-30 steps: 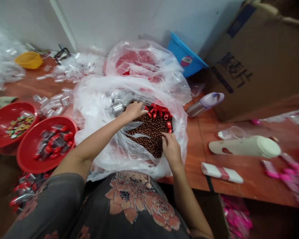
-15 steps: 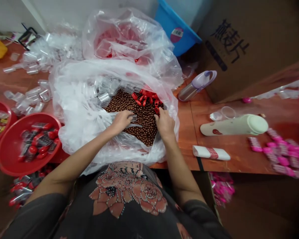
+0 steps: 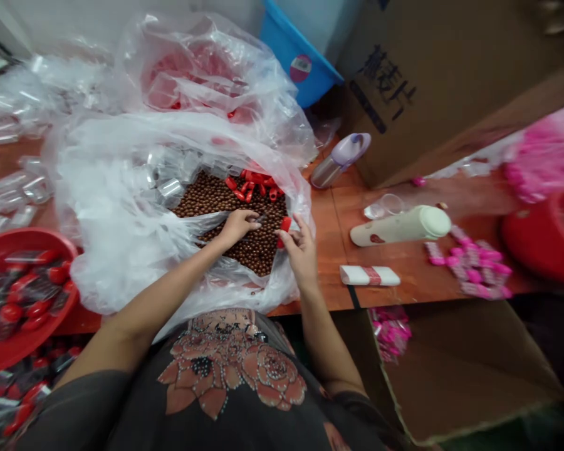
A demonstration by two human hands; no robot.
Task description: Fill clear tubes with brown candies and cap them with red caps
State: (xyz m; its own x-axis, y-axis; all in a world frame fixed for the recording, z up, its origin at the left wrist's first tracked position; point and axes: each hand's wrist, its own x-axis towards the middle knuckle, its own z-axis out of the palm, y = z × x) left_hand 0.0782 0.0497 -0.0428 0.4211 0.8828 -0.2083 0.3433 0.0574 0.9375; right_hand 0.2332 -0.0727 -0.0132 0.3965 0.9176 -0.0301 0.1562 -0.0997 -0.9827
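The right hand pinches a small red piece between thumb and fingertips, holding it just above the inner edge of a heap of brown beads. The left hand lies curled just beside it, over the beads. Its fingers are drawn together around a small dark bit at the fingertips, but I cannot tell whether they are gripping it. Both hands reach into the mouth of a clear plastic bag, which sits on a wooden table and holds the beads. More red pieces lie in a cluster on the beads, just past the hands, and clear plastic tubes lie beside them, to the left of the grip. Farther left, a red basin holds packets with red ends. Past the bag stands a second clear bag with red inside, then a blue tub. To the right of the hands are a flask with a lilac lid, a cream bottle, a white paper roll and pink packets, with a cardboard box behind them.
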